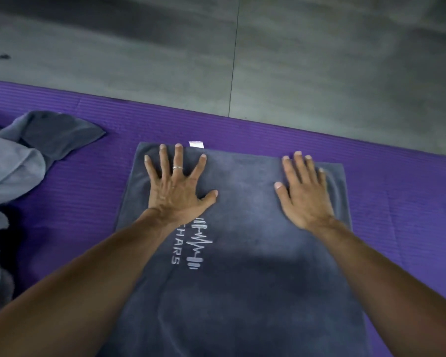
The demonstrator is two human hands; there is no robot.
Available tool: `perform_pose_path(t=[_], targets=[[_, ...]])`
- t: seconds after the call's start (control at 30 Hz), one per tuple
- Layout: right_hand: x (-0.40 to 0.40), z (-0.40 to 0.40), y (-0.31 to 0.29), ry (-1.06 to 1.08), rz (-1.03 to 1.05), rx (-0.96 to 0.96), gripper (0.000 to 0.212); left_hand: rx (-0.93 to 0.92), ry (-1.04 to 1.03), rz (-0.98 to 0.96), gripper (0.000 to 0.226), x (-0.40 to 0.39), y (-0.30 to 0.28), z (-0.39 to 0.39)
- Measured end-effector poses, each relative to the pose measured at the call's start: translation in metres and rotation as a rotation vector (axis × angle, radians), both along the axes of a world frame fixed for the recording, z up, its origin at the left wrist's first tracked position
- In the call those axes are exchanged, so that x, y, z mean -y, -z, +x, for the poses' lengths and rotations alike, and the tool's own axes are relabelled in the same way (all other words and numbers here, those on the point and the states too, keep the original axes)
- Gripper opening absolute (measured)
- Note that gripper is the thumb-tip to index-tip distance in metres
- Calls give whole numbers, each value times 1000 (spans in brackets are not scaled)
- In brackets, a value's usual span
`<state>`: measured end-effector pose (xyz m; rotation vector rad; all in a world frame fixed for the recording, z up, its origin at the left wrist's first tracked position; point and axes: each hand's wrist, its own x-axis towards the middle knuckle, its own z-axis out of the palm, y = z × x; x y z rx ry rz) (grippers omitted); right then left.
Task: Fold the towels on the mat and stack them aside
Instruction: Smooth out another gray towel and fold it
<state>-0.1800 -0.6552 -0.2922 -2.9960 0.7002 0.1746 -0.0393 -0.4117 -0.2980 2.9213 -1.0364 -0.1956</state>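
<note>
grey towel [242, 253] is pressed flat near the mat's [384, 202] far edge by open left hand [177, 188] and right hand [304, 194]; creases should be smoothed outward before folding.

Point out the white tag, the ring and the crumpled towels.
white tag [196, 144], head view, its middle.
ring [177, 167], head view, band on left hand's finger.
crumpled towels [16, 161], head view, light grey fold.

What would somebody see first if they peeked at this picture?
Probably the two bare arms reaching in, with the left hand and right hand pressed flat, fingers spread, on a dark grey towel in the middle. Under it lies a bright purple mat. At the left edge sits a rumpled heap of grey towels.
</note>
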Motion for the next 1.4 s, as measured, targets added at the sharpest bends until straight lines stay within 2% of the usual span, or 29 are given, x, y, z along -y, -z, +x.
perform_pose_path(t=[0.07, 0.13, 0.2, 0.3, 0.33, 0.4, 0.47, 0.53, 0.6, 0.7, 0.8, 0.87, 0.93, 1.0, 1.13, 1.2, 1.27, 1.37, 1.4], targets=[[-14, -18, -1, -238, 45, 10, 67, 62, 126, -127, 67, 18, -2, -29], [2, -40, 4, -373, 53, -42, 64, 29, 189, -156, 61, 40, 4, -64], [44, -54, 9, -258, -2, -32, 64, 8, 142, -114, 74, 54, 14, -88], [104, -66, 3, 137, -7, -64, 63, 36, 79, -69, 81, 60, 20, -99], [108, -71, -1, 144, -3, -68, 62, 32, 66, -72, 80, 61, 17, -102], [104, -83, -1, -75, -4, -19, 64, 24, 62, -76, 76, 66, 13, -115], [105, -87, -2, -188, 18, -90, 69, 35, 88, -110, 72, 77, 11, -139], [121, -83, 1, -9, 33, -104, 62, 16, 131, -135, 70, 89, 9, -170], [128, -82, -5, 153, 91, -26, 55, 3, 184, -176, 66, 102, 4, -204], [120, -101, -10, 66, 220, 138, 51, -43, 303, -255, 58, 130, -11, -255], [108, -135, -8, -102, 282, 130, 56, -115, 442, -291, 45, 151, -15, -292], [105, -153, -10, -151, 281, 91, 64, -132, 498, -275, 27, 156, -16, -302], [103, -166, -15, -151, 296, 60, 68, -196, 446, -277, 20, 156, -25, -302], [100, -174, -20, -148, 290, 31, 70, -301, 285, -255, 29, 153, -33, -298], [93, -173, -25, -151, 217, -16, 80, -516, -168, -470, 32, 134, -43, -288], [87, -162, -26, -172, 169, 4, 81, -607, -270, -506, 26, 119, -48, -285], [78, -145, -28, -194, 158, 30, 71, -685, -271, -530, 37, 106, -54, -281], [66, -114, -36, -200, 151, 23, 40, -839, -330, -535, 64, 84, -59, -270], [62, -105, -40, -211, 146, 19, 32, -847, -343, -507, 58, 75, -58, -266]])
